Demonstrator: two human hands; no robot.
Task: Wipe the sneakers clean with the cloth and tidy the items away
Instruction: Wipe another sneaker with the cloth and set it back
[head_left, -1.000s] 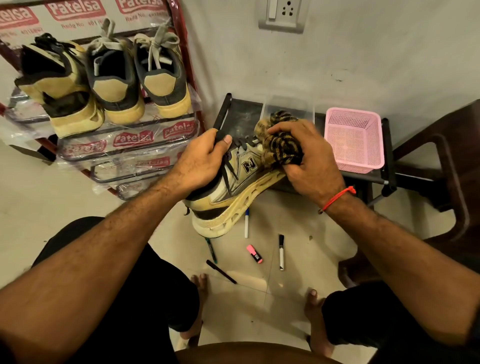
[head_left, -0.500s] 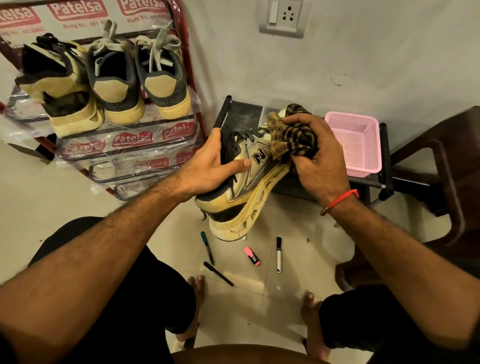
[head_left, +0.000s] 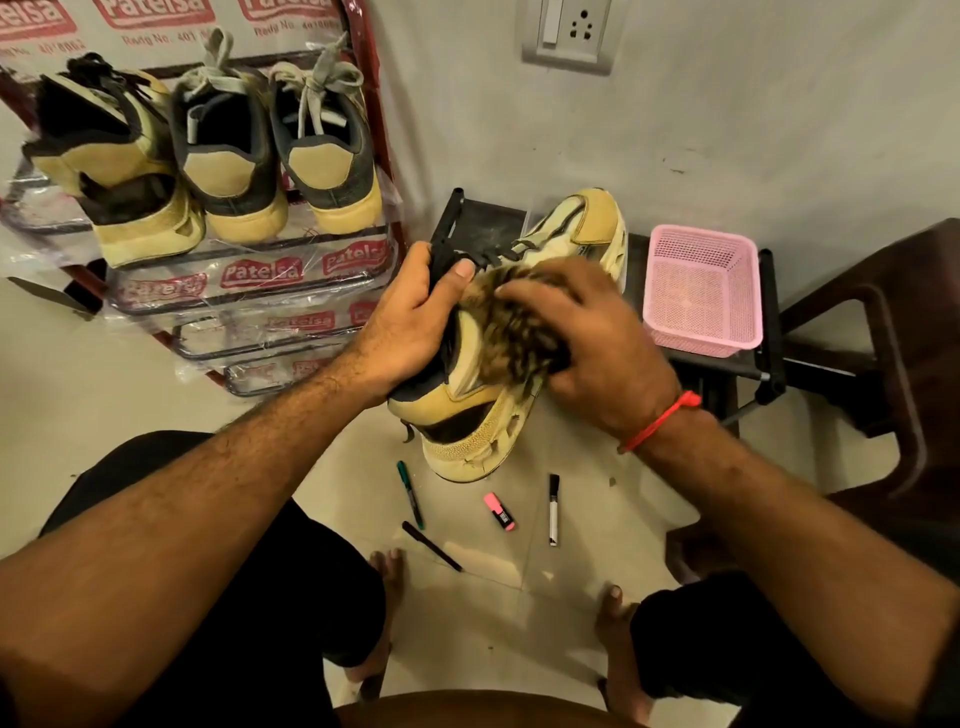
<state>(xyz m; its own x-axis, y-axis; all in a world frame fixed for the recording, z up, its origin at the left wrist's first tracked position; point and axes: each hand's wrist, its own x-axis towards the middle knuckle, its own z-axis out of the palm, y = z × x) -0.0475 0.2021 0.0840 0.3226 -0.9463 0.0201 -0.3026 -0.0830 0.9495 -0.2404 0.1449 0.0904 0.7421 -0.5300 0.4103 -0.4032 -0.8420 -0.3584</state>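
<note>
Wiping step in hand: above the pens (head_left: 554, 509) on the floor, the left hand (head_left: 410, 327) grips the sneaker (head_left: 467, 415) by its collar, the right hand (head_left: 597, 338) presses the bunched cloth (head_left: 511, 332) to its side; next, likely shelving it on the rack (head_left: 249, 291) beyond.

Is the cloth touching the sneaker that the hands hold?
Touching. The head view shows the right hand pressing the cloth against the sneaker side.

The sneaker (head_left: 483, 415) looked matt suede with a rough rubber sole; the cloth (head_left: 511, 332) fuzzy; the basket (head_left: 701, 332) perforated plastic; the floor (head_left: 519, 597) glossy tile.
</note>
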